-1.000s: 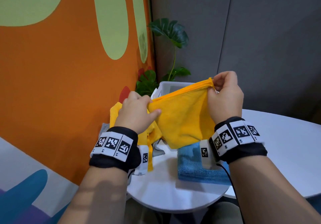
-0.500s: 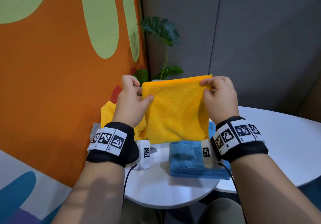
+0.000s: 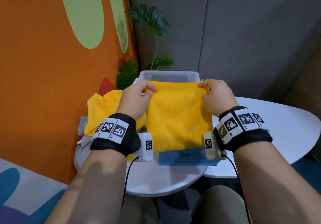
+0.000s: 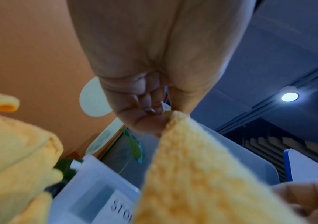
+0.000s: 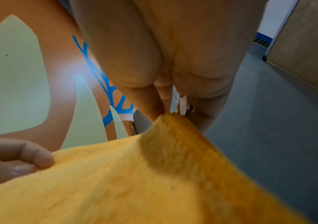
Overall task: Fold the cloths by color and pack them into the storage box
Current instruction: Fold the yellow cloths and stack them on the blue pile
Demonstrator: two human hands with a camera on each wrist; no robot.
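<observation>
1. A yellow cloth (image 3: 178, 116) is held up by its top corners, pinched by the left hand (image 3: 135, 100) and the right hand (image 3: 217, 98), just in front of the storage box (image 3: 169, 75).
2. A folded blue cloth (image 3: 187, 157) is seen lying on the white table (image 3: 278, 128) beneath it.
3. A crumpled yellow cloth (image 3: 102, 112) is left unfolded to the left.
4. The box looks empty as far as can be seen; packing is judged not yet begun.
</observation>
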